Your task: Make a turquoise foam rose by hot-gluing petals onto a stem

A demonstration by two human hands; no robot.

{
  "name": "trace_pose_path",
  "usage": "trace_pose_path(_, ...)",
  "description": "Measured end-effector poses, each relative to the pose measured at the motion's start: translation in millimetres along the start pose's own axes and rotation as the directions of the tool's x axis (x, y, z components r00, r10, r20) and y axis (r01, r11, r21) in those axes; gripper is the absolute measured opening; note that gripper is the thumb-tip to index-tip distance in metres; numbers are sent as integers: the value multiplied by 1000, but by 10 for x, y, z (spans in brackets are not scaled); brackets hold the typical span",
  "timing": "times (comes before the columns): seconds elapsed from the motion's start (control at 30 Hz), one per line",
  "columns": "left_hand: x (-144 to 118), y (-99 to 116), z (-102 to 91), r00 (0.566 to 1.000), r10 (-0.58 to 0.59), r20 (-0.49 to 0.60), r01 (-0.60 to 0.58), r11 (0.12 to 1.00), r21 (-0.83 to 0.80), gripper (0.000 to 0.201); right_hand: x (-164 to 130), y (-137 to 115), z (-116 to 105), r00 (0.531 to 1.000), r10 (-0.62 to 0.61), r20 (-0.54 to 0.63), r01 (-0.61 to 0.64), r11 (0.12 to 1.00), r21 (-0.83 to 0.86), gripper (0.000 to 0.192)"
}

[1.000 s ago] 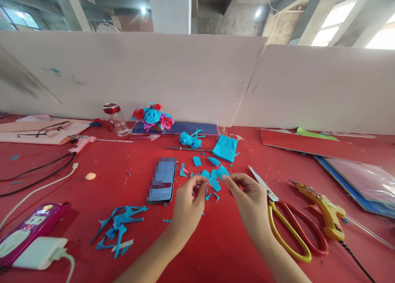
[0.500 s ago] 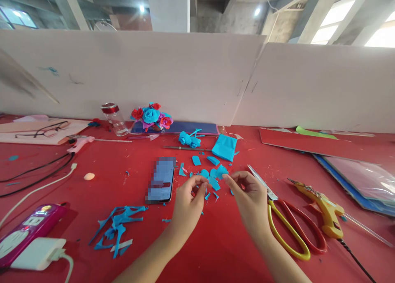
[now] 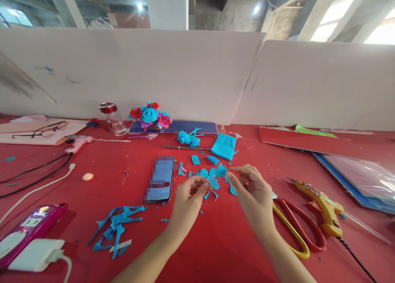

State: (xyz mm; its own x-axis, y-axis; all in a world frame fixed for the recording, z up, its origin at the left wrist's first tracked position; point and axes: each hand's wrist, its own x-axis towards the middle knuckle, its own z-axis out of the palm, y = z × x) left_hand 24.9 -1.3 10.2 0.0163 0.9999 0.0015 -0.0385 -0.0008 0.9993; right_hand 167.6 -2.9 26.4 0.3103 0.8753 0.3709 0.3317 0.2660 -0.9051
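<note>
Both hands hovered low over the red counter [image 3: 216, 242], close together near the middle of the view. The left hand [image 3: 187, 202] was curled, thumb and forefinger pressed together at the edge of a cluster of blue paper petals [image 3: 212, 174]; whether a petal sat between them could not be told. The right hand [image 3: 253, 192] was at 3 o'clock from the left, fingers loosely spread and bent, its thumb tip just beside a small blue scrap [image 3: 233, 189], touching nothing clearly. The petals lay at 12 o'clock from the gap between the hands, flat on the counter. A phone [image 3: 160, 179] lay at 10 o'clock from the left hand, near it. Scissors [image 3: 293, 229] with red and yellow handles rested at 4 o'clock from the right hand, their blades partly hidden behind it, and a yellow glue gun [image 3: 321, 205] lay beyond them at 3 o'clock. A folded blue sheet [image 3: 224, 146] sat at 12 o'clock past the petals. Blue trimmings [image 3: 115, 229] were heaped at 8 o'clock from the left hand, well apart.
</note>
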Motion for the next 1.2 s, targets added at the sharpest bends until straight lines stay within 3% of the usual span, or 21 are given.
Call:
trace_pose_path(0.23,-10,11,-4,999,-38,25,38,999,-7,13,31,10,-25,997,-70,39,73,995,-75,11)
trace_pose_path(0.7,-15,33,-1,981,-166,98,176,980,-97,15,30,32,-39,997,-62,42,64,997,-50,9)
trace_pose_path(0.83,-8,28,2,978,-174,114,188,975,-116,14,25,43,-43,991,-131,39,134,986,-103,4)
trace_pose_path(0.93,-2,23,6,977,-181,116,195,973,-126,13,26,59,-64,954,-299,16,295,929,-224,5)
trace_pose_path(1.03,-5,23,6,976,-186,112,199,973,-116,13,39,77,-94,875,-484,35,465,815,-347,6)
trace_pose_path(1.2,-14,30,-8,976,-185,112,194,978,-77,13,64,125,-133,776,-613,149,618,690,-377,13)
